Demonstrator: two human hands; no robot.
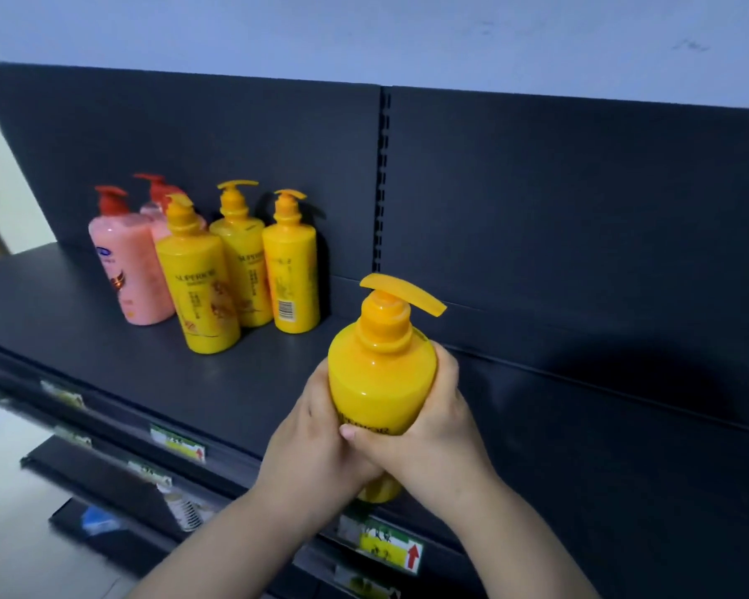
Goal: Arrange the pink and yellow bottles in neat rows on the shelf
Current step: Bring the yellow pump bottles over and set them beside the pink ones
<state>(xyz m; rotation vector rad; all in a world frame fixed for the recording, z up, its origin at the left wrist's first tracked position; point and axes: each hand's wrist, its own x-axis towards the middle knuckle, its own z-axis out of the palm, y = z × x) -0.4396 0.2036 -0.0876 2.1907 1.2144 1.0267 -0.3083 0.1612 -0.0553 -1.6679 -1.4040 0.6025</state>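
A yellow pump bottle (pixel 379 373) is upright in front of me, above the front edge of the dark shelf (pixel 217 373). My left hand (pixel 316 443) wraps its left side and my right hand (pixel 433 430) its right side, fingers meeting across the label. At the shelf's back left stand three yellow pump bottles: a front one (pixel 197 283), a middle one (pixel 243 261) and a right one (pixel 292 274). Left of them stands a pink bottle with a red pump (pixel 130 261), and a second pink bottle (pixel 158 214) is partly hidden behind it.
A dark back panel (pixel 537 201) with a slotted upright (pixel 381 179) rises behind the shelf. Price tags (pixel 390 549) line the front rail. Lower shelves (pixel 104 482) step out at lower left. Bare shelf surface lies right of the standing bottles.
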